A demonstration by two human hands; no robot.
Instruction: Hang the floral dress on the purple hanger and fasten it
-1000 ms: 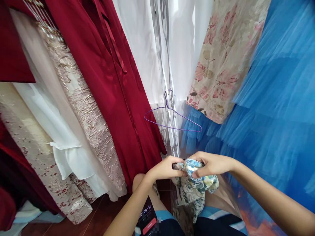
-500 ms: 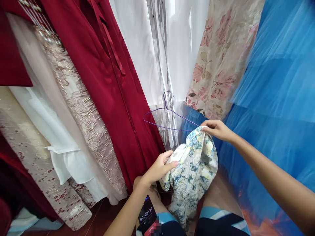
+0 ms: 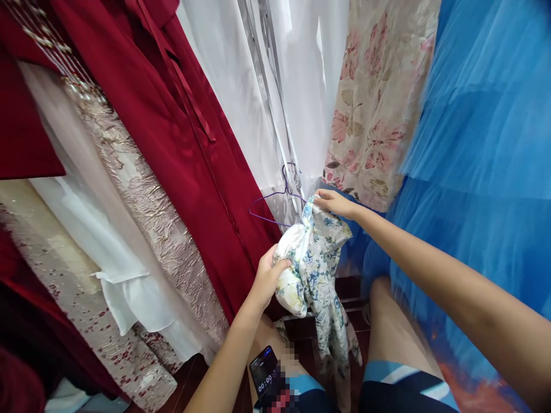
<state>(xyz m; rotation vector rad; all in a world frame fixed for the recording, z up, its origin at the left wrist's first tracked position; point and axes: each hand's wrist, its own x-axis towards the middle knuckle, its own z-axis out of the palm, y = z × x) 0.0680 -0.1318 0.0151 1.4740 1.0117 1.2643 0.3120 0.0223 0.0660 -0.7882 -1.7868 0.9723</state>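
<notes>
A white garment with a blue, green and yellow floral print (image 3: pixel 321 269) hangs between my hands, its lower part dangling between my knees. My left hand (image 3: pixel 272 272) grips its left side near a puffed part, thumb on top. At the upper edge, my right hand (image 3: pixel 333 202) pinches the cloth by the collar or shoulder. A thin purple wire hanger (image 3: pixel 269 198) hangs behind the garment, its hook by the white metal bars. The hanger's right arm goes behind or into the garment near my right fingers; which one I cannot tell.
On the left hang a dark red dress (image 3: pixel 189 172) and a pale textured gown (image 3: pixel 146 201). White cloth (image 3: pixel 215 63) hangs behind metal bars (image 3: pixel 269 86). To the right are a pink floral dress (image 3: pixel 365 115) and a blue tulle gown (image 3: pixel 469 143). A phone (image 3: pixel 267 373) lies on my left thigh.
My right hand has moved left and up with the garment's upper edge, covering more of the hanger's right side. My left hand has shifted slightly left and up. The garment now hangs longer and narrower.
</notes>
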